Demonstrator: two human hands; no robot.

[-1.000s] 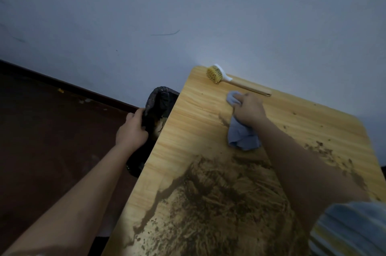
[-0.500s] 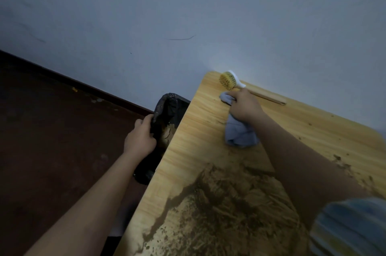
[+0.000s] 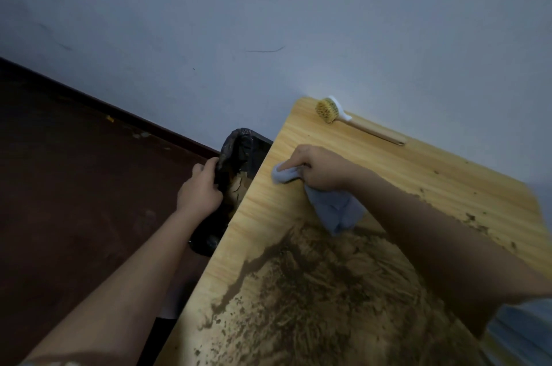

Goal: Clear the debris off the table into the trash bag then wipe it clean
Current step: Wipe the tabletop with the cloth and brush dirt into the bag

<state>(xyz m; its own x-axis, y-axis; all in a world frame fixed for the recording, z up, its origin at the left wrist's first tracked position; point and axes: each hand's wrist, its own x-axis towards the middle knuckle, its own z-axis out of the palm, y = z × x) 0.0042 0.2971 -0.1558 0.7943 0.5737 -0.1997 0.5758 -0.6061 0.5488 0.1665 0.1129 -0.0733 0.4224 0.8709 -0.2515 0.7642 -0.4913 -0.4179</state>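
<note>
A light wooden table [image 3: 298,138] runs from the wall toward me, its near half smeared with brown dirt [image 3: 322,291]. My right hand [image 3: 322,170] grips a grey-blue cloth [image 3: 337,210] and presses its bunched end on the tabletop close to the left edge. Beside that edge hangs a black trash bag [image 3: 239,144], its mouth open with brown debris inside. My left hand [image 3: 198,191] grips the bag's rim from the left side.
A scrub brush [image 3: 328,110] with yellow bristles and a wooden handle lies at the far table corner by the pale wall. Scattered dirt specks [image 3: 475,221] dot the right side. Dark reddish floor [image 3: 74,186] stretches to the left.
My right hand has dragged the cloth from near the brush leftward toward the table's edge above the bag. My left hand keeps hold of the bag rim.
</note>
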